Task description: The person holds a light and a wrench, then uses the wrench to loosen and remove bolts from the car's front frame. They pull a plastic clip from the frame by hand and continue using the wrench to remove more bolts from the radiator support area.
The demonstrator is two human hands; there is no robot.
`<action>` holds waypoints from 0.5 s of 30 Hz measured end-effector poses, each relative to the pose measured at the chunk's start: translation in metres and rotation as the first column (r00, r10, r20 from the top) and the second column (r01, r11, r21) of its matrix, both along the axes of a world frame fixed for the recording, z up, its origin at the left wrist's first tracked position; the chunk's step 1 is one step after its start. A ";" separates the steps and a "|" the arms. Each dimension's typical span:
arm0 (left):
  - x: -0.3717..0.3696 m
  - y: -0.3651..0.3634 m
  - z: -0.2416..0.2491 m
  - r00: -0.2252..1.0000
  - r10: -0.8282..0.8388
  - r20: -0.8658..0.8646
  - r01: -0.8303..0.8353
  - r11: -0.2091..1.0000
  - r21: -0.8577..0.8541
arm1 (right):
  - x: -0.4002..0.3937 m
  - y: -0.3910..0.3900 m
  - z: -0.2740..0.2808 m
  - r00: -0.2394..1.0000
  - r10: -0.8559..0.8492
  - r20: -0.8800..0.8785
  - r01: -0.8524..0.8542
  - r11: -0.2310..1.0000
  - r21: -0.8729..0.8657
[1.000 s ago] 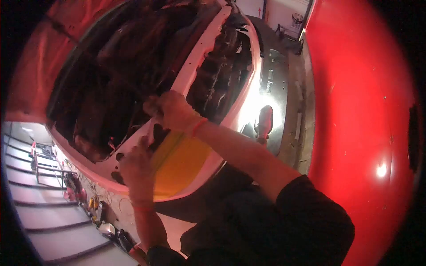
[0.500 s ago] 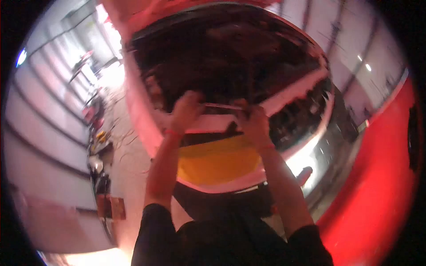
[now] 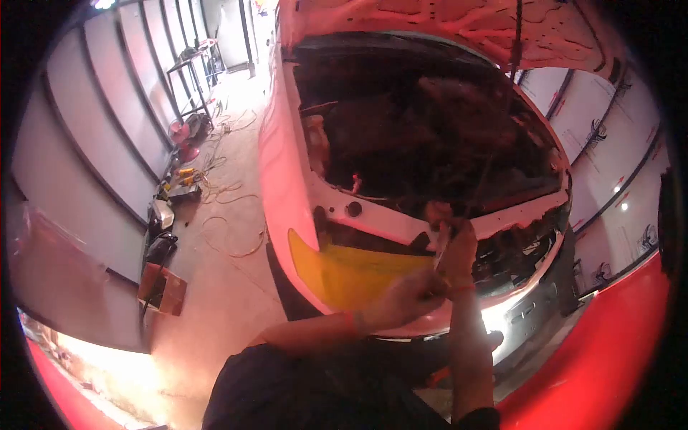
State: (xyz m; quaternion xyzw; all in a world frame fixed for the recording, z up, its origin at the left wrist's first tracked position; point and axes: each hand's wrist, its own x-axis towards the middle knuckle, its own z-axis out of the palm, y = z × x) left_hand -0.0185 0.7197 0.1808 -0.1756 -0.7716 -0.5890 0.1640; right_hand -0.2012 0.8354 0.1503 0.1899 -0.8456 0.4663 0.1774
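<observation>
"Where are the hands?"

"Both are over the front edge of the car point(image 3: 276, 161). The right hand point(image 3: 462, 251) is the farther in, with its fingers curled nearly closed around a thin pale piece point(image 3: 442, 247). I can't tell what that piece is."

"And the left hand point(image 3: 401, 301)?"

"Just below the right, near the lower end of the piece. Its fingers are bent, but I can't tell whether they pinch anything."

"Why so close together?"

"Probably so one can steady the piece while the other works at its end."

"What about the yellow sheet point(image 3: 351, 276)?"

"It lies at the car's front corner, beside the left hand. Perhaps it shields that spot."

"And the hood point(image 3: 437, 21)?"

"Raised above the car's engine bay point(image 3: 423, 129), likely to give the arms room. The cords point(image 3: 233, 197) and a box point(image 3: 172, 290) are on the floor beside the car, out of the hands' way."
</observation>
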 end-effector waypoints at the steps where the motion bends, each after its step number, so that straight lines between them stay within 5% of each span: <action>1: -0.005 -0.006 0.001 1.000 -0.011 -0.007 0.011 1.000 0.001 | -0.001 0.001 0.004 1.000 -0.011 -0.007 0.011 1.000 0.001; 3: -0.014 -0.033 0.007 0.999 -0.027 -0.033 0.035 0.954 0.298 | 0.000 -0.001 0.009 0.988 -0.041 -0.149 0.058 0.992 0.112; 4: -0.024 -0.049 0.020 0.990 0.050 0.130 -0.093 0.933 0.347 | -0.004 -0.001 0.007 0.987 -0.040 -0.154 0.057 0.993 0.106; 5: -0.036 -0.066 0.035 0.947 0.122 0.298 -0.234 0.897 0.375 | -0.007 -0.001 -0.001 0.985 -0.044 -0.167 0.064 0.991 0.114; 7: -0.078 -0.103 0.035 0.949 0.247 0.196 -0.310 0.842 0.442 | -0.003 -0.005 -0.006 0.986 -0.033 -0.166 0.054 0.991 0.126; 10: -0.117 -0.119 0.028 0.923 0.270 0.276 -0.383 0.720 0.579 | 0.001 -0.011 0.011 0.995 -0.101 -0.014 0.102 0.982 0.160; 15: -0.070 -0.068 0.024 0.918 0.270 0.290 -0.393 0.711 0.583 | 0.000 -0.005 0.006 0.993 -0.116 -0.017 0.117 0.966 0.231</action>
